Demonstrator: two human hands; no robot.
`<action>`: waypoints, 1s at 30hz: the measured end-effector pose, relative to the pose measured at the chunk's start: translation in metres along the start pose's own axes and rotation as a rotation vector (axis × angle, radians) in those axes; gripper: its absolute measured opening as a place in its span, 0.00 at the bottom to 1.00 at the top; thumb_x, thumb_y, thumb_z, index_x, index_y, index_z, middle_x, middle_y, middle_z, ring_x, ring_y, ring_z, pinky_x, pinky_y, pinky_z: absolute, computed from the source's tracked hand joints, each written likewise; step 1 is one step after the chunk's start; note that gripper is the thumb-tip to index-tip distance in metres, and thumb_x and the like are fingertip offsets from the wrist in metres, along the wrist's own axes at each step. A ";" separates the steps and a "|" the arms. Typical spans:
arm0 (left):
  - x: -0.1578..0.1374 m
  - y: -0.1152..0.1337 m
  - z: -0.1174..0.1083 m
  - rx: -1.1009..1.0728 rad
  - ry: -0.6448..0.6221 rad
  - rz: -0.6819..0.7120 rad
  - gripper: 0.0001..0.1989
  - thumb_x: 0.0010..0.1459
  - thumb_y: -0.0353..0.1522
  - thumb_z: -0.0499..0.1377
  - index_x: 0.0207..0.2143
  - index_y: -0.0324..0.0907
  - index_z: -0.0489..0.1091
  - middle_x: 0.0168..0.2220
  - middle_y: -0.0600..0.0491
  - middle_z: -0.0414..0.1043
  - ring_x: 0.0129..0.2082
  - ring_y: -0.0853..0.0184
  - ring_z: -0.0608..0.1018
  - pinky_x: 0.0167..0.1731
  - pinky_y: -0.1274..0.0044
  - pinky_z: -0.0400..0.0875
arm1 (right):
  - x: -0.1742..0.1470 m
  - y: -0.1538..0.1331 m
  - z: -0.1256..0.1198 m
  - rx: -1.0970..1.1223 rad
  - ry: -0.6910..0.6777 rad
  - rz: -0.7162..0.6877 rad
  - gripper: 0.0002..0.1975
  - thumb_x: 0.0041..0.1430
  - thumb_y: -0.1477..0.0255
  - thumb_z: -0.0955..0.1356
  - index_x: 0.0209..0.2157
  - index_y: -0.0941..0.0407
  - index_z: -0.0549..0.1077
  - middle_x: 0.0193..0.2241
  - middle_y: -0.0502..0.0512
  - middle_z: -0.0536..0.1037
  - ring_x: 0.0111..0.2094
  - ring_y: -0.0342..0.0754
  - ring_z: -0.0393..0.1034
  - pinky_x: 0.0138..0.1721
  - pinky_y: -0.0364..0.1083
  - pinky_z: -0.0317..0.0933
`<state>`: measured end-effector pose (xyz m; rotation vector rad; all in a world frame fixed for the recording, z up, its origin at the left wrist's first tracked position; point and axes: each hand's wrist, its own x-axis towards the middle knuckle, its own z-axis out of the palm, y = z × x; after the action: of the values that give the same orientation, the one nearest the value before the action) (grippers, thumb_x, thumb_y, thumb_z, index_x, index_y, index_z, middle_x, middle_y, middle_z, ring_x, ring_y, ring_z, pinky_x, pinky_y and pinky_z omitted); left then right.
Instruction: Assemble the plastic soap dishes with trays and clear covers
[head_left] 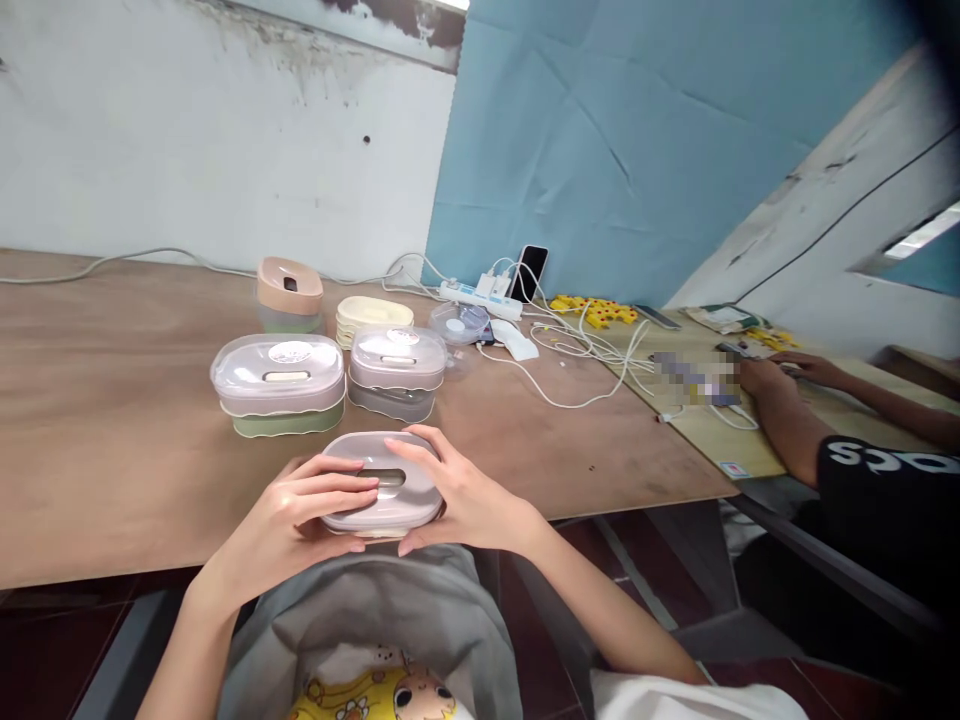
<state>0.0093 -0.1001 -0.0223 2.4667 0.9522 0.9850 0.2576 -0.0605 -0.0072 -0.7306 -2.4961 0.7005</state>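
At the table's front edge, a pale lilac oval box lid [352,450] with a slot in its middle sits over a cream edge. My left hand [304,505] grips its left side, fingers across the top near the slot and thumb below. From the right, my right hand [457,490] holds the other end, fingers on top and thumb at the front underside. Just behind stand stacked oval boxes: a clear-topped lilac and green one [281,385] and a lilac and grey one [397,370]. What lies under the held lid is mostly hidden.
Farther back are a peach-lidded box [289,290], stacked cream oval pieces [375,312], a clear round container [459,325], a power strip [480,298] with white cables and a leaning phone [529,272]. A co-worker's arms [780,410] rest over the table at right.
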 end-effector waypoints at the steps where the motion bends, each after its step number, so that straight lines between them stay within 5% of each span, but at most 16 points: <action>1: 0.001 0.001 0.000 0.007 -0.004 -0.013 0.17 0.56 0.36 0.64 0.49 0.49 0.73 0.50 0.52 0.74 0.53 0.60 0.71 0.49 0.70 0.73 | 0.000 0.001 0.001 0.017 -0.005 0.011 0.51 0.44 0.58 0.76 0.64 0.52 0.49 0.59 0.66 0.55 0.64 0.57 0.47 0.61 0.56 0.54; 6: 0.003 0.005 -0.002 0.054 -0.007 -0.095 0.12 0.58 0.36 0.62 0.45 0.51 0.74 0.63 0.53 0.58 0.63 0.54 0.59 0.55 0.64 0.68 | -0.003 0.002 0.007 0.048 0.008 0.071 0.52 0.42 0.57 0.77 0.64 0.52 0.49 0.57 0.65 0.57 0.62 0.57 0.50 0.59 0.55 0.56; 13: -0.003 -0.005 -0.002 -0.029 0.007 -0.028 0.17 0.58 0.32 0.62 0.50 0.56 0.72 0.57 0.54 0.67 0.63 0.53 0.59 0.52 0.61 0.71 | -0.008 -0.009 0.007 -0.137 0.032 0.031 0.46 0.46 0.53 0.73 0.62 0.54 0.56 0.59 0.70 0.53 0.64 0.60 0.47 0.58 0.58 0.57; 19: -0.005 -0.001 0.000 -0.148 -0.032 -0.129 0.17 0.60 0.34 0.60 0.51 0.60 0.70 0.58 0.57 0.65 0.63 0.52 0.58 0.40 0.69 0.80 | -0.008 -0.012 0.007 -0.160 0.068 0.020 0.44 0.45 0.52 0.73 0.60 0.56 0.60 0.57 0.71 0.56 0.62 0.59 0.50 0.56 0.55 0.59; 25: -0.006 -0.006 0.001 -0.081 -0.054 -0.097 0.17 0.60 0.34 0.60 0.50 0.60 0.71 0.58 0.58 0.66 0.64 0.51 0.56 0.48 0.64 0.76 | -0.011 -0.009 0.016 -0.201 0.129 0.027 0.38 0.48 0.55 0.74 0.58 0.55 0.64 0.58 0.69 0.55 0.62 0.59 0.50 0.58 0.56 0.57; 30: -0.004 -0.006 0.000 -0.013 -0.075 -0.101 0.15 0.59 0.38 0.61 0.49 0.58 0.73 0.59 0.56 0.65 0.63 0.50 0.59 0.49 0.62 0.75 | -0.013 -0.007 0.016 -0.117 0.075 0.052 0.53 0.43 0.49 0.73 0.64 0.57 0.50 0.60 0.72 0.54 0.64 0.61 0.48 0.59 0.58 0.55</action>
<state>0.0040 -0.0985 -0.0275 2.4014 1.0315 0.8573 0.2562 -0.0787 -0.0190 -0.8513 -2.4732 0.5376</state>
